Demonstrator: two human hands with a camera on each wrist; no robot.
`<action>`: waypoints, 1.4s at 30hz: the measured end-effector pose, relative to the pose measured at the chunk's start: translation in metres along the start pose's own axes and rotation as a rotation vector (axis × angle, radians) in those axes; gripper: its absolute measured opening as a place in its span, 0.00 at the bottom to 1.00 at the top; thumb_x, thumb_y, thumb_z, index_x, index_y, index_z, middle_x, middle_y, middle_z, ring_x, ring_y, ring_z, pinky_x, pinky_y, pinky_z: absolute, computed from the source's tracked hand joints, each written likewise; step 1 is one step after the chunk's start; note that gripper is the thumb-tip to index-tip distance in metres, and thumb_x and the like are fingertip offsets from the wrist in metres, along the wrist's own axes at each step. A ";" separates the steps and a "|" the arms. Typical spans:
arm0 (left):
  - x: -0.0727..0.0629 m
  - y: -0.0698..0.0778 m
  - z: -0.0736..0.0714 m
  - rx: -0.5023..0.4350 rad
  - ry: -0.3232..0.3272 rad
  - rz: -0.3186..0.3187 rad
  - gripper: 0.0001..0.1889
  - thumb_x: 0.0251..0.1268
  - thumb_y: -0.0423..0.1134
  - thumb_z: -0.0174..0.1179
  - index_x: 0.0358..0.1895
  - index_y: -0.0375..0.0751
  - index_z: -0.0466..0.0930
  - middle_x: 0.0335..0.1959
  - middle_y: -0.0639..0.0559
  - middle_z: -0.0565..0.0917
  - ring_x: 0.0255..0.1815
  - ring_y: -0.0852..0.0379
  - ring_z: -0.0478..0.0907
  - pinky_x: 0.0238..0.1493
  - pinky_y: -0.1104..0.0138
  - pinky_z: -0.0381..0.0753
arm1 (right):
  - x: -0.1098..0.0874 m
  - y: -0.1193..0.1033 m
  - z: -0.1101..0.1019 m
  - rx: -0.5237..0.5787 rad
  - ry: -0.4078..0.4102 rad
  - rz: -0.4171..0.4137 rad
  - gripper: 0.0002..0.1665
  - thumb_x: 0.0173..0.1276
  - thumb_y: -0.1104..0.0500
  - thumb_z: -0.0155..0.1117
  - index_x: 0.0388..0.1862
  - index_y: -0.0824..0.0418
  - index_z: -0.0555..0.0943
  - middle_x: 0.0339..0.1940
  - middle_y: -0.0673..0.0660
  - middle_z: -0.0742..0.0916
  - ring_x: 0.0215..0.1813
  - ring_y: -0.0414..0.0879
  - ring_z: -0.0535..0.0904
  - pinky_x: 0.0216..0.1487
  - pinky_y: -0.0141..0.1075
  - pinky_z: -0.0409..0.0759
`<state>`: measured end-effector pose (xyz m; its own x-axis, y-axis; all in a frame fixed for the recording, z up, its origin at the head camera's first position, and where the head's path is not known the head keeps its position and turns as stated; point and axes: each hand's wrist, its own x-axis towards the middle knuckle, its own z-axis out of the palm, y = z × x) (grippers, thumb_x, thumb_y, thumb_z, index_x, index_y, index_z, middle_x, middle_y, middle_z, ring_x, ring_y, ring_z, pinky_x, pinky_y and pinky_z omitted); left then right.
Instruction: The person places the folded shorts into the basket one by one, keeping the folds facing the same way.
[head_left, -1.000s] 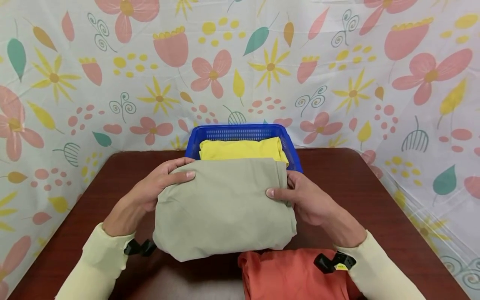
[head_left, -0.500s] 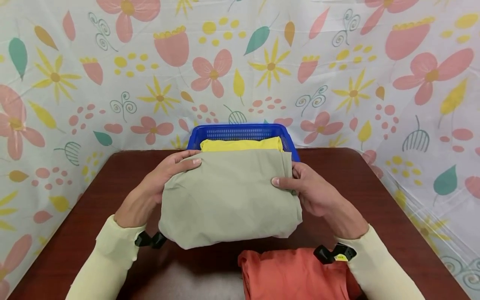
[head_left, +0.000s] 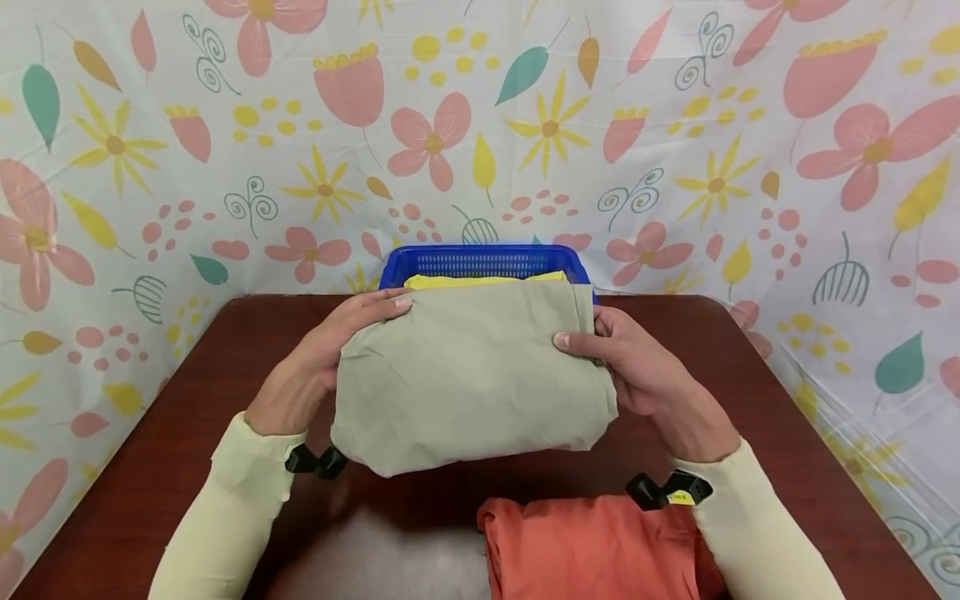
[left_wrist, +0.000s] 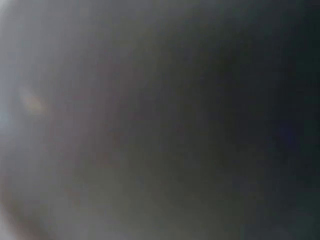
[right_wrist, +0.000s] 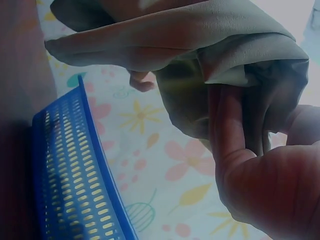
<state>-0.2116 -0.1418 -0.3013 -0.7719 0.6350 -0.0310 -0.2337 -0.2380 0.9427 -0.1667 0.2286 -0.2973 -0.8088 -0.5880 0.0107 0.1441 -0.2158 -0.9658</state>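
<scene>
A folded grey-green cloth (head_left: 472, 375) hangs between my two hands, above the table in the head view. My left hand (head_left: 330, 337) grips its upper left corner, thumb on the near face. At the right edge my right hand (head_left: 637, 358) pinches it, thumb in front and fingers behind. The right wrist view shows that hand (right_wrist: 270, 185) with fingers tucked under the folds of the cloth (right_wrist: 240, 30). Behind the cloth stands a blue basket (head_left: 480, 250) with a folded yellow cloth (head_left: 480, 281) inside, mostly hidden. The left wrist view is dark and blurred.
A folded orange-red cloth (head_left: 592, 550) lies on the brown table (head_left: 720, 333) at the near right, under my right forearm. A flower-printed curtain (head_left: 480, 125) rises behind the table and along both sides.
Both hands have carried the grey-green cloth forward and slightly right, toward the basket. It now covers more of the yellow cloth. The orange-red cloth has stayed in place.
</scene>
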 end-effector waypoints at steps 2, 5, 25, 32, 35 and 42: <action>0.001 0.002 -0.001 -0.009 -0.019 -0.007 0.19 0.86 0.49 0.51 0.65 0.39 0.75 0.46 0.50 0.87 0.36 0.56 0.90 0.38 0.63 0.90 | 0.002 0.000 -0.001 0.005 0.000 -0.004 0.13 0.85 0.67 0.53 0.64 0.68 0.71 0.50 0.60 0.90 0.46 0.56 0.92 0.45 0.53 0.88; 0.002 0.005 -0.003 -0.049 -0.032 -0.023 0.22 0.86 0.54 0.49 0.65 0.41 0.75 0.45 0.53 0.87 0.37 0.58 0.89 0.39 0.66 0.89 | 0.003 -0.001 -0.001 0.012 0.015 -0.005 0.13 0.85 0.66 0.53 0.63 0.67 0.72 0.49 0.60 0.90 0.46 0.55 0.92 0.45 0.52 0.88; 0.009 0.006 -0.013 -0.054 -0.087 0.463 0.36 0.74 0.39 0.60 0.80 0.49 0.54 0.58 0.54 0.79 0.50 0.60 0.82 0.51 0.70 0.83 | 0.008 -0.019 -0.011 0.167 0.142 -0.108 0.07 0.85 0.63 0.54 0.52 0.62 0.79 0.37 0.55 0.91 0.33 0.45 0.91 0.36 0.35 0.89; 0.017 0.009 -0.003 0.009 0.063 0.428 0.31 0.75 0.27 0.54 0.77 0.50 0.60 0.44 0.52 0.87 0.38 0.58 0.89 0.41 0.68 0.88 | 0.012 -0.021 -0.016 0.174 0.200 -0.111 0.08 0.85 0.62 0.56 0.49 0.61 0.83 0.35 0.54 0.91 0.33 0.43 0.91 0.36 0.34 0.88; 0.022 0.008 -0.002 -0.003 0.126 0.397 0.29 0.76 0.25 0.53 0.75 0.48 0.62 0.42 0.51 0.87 0.36 0.57 0.89 0.39 0.68 0.88 | 0.017 -0.020 -0.019 0.182 0.209 -0.102 0.09 0.85 0.61 0.56 0.51 0.61 0.83 0.36 0.54 0.91 0.32 0.44 0.90 0.36 0.34 0.88; 0.031 0.005 -0.010 -0.039 0.216 0.360 0.27 0.77 0.25 0.53 0.74 0.45 0.66 0.44 0.53 0.87 0.36 0.59 0.87 0.40 0.69 0.87 | 0.028 -0.015 -0.028 0.227 0.092 -0.137 0.17 0.89 0.60 0.46 0.49 0.63 0.83 0.34 0.55 0.90 0.33 0.45 0.90 0.36 0.34 0.88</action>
<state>-0.2427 -0.1301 -0.3009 -0.9136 0.3383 0.2255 0.0549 -0.4470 0.8929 -0.2075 0.2374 -0.2896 -0.8762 -0.4706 0.1036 0.1457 -0.4637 -0.8740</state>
